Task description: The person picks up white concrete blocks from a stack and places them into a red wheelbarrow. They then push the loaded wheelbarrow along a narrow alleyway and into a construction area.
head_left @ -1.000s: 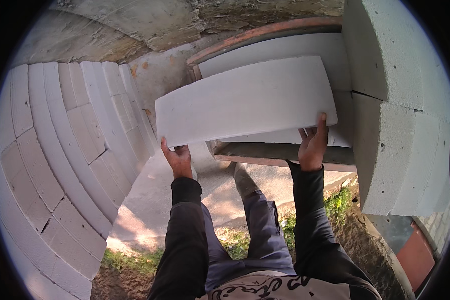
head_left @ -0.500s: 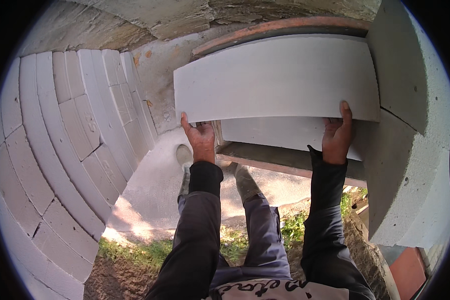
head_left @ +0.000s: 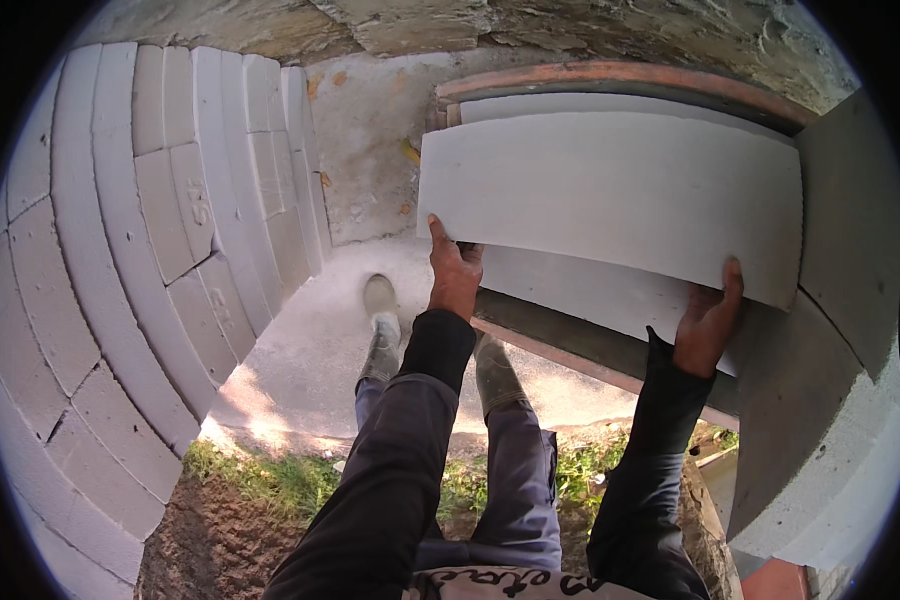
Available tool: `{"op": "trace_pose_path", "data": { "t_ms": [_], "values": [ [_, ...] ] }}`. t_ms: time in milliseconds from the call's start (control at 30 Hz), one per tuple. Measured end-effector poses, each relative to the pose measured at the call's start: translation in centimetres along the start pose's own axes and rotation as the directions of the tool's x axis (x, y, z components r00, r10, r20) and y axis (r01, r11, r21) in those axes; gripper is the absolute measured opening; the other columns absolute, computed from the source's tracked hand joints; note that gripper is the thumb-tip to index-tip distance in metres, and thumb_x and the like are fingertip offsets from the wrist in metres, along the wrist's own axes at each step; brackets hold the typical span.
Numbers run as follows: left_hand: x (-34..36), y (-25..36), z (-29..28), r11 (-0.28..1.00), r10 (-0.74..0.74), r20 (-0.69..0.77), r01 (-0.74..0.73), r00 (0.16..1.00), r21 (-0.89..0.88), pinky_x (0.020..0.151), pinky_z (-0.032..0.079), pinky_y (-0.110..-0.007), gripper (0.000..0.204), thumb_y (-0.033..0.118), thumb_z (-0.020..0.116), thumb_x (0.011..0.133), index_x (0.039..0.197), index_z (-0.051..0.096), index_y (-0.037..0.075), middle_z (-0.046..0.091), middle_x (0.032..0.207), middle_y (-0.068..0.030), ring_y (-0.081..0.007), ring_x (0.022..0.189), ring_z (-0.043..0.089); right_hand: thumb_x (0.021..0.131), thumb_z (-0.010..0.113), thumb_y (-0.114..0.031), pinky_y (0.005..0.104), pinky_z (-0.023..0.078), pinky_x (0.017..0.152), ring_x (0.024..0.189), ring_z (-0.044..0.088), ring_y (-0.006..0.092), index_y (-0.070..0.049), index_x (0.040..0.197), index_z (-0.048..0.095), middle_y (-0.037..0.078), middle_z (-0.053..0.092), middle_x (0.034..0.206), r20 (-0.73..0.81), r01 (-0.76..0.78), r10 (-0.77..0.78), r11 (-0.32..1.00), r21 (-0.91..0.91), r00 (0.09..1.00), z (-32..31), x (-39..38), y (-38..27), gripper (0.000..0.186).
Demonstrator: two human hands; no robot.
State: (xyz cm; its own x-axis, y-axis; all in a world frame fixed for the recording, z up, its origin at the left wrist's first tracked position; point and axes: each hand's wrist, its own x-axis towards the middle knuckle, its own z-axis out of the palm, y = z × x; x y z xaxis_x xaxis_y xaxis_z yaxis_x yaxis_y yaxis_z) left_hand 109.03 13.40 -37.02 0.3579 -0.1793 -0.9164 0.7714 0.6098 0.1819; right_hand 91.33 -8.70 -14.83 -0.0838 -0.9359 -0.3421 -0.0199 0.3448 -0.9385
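A large pale grey block, smooth-faced and apparently of aerated concrete, is gripped at its near edge by both my hands. My left hand has its thumb on the upper face near the left corner, its fingers curled beneath. Near the right corner my right hand holds the same way, thumb on top and fingers mostly hidden below. Under the held block lies another pale block, inside a low reddish-edged frame. Whether the held block touches the one below at its far side, I cannot tell.
Pale blocks are stacked high along the left. More large blocks rise close to my right hand. A rough wall runs behind. My boots stand on concrete, with grass and soil at its near edge.
The view has shifted, and the held block with both hands now appears farther right, its right end lower in the picture. More of the block beneath shows at the far edge. Both hands keep their hold.
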Motion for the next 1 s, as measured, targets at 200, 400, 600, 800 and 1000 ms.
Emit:
{"op": "trace_pose_path", "data": {
  "t_ms": [200,400,600,800,1000],
  "values": [
    [1.1,0.6,0.5,1.000,-0.013,0.092,0.013,0.996,0.003,0.123,0.034,-0.051,0.072,0.051,0.054,0.103,0.153,0.034,0.003,0.041,0.153,-0.0164,-0.0336,0.143,0.041,0.095,0.069,-0.020,0.0446,0.043,0.110,0.128,0.052,0.0234,-0.005,0.138,0.054,0.008,0.053,0.137,0.033,0.027,-0.028,0.999,0.031,0.999,-0.7,0.3,1.1,0.048],
    [2.3,1.2,1.6,0.997,-0.027,0.017,0.026,0.999,0.071,0.116,0.044,-0.049,0.068,0.055,0.054,0.103,0.148,0.042,0.006,0.051,0.145,-0.0114,-0.0291,0.134,0.052,0.089,0.062,0.014,0.0436,0.048,0.109,0.136,0.046,0.0291,0.000,0.148,0.040,0.015,0.046,0.146,0.315,0.530,-0.434,0.763,-0.370,0.844,0.2,0.0,2.9,0.064],
    [2.3,1.2,2.3,0.993,-0.028,0.018,0.026,0.999,0.116,0.115,0.045,-0.046,0.068,0.057,0.052,0.103,0.148,0.041,0.007,0.051,0.144,-0.0111,-0.0277,0.133,0.053,0.092,0.060,0.008,0.0441,0.044,0.111,0.135,0.047,0.0273,-0.005,0.148,0.043,0.011,0.049,0.144,0.258,0.415,-0.337,0.831,-0.370,0.905,-0.2,1.3,2.0,0.060],
    [2.4,0.7,4.2,0.987,-0.016,0.088,0.002,0.996,0.162,0.122,0.035,-0.050,0.074,0.057,0.050,0.103,0.152,0.033,0.004,0.038,0.155,-0.0168,-0.0316,0.145,0.040,0.096,0.062,0.000,0.0442,0.039,0.114,0.137,0.044,0.0234,-0.006,0.147,0.045,0.010,0.048,0.145,0.039,0.088,-0.085,0.994,-0.071,0.996,2.6,1.0,0.1,0.054],
    [1.1,1.2,5.3,0.977,-0.111,0.047,0.100,0.993,0.189,0.122,0.035,-0.050,0.073,0.052,0.052,0.104,0.151,0.032,0.000,0.038,0.152,-0.0231,-0.0355,0.143,0.041,0.103,0.057,-0.016,0.0454,0.036,0.116,0.138,0.042,0.0257,-0.004,0.148,0.044,0.014,0.043,0.148,0.326,0.527,-0.415,0.654,-0.543,0.850,0.2,2.4,0.6,0.049]
  ]
}}
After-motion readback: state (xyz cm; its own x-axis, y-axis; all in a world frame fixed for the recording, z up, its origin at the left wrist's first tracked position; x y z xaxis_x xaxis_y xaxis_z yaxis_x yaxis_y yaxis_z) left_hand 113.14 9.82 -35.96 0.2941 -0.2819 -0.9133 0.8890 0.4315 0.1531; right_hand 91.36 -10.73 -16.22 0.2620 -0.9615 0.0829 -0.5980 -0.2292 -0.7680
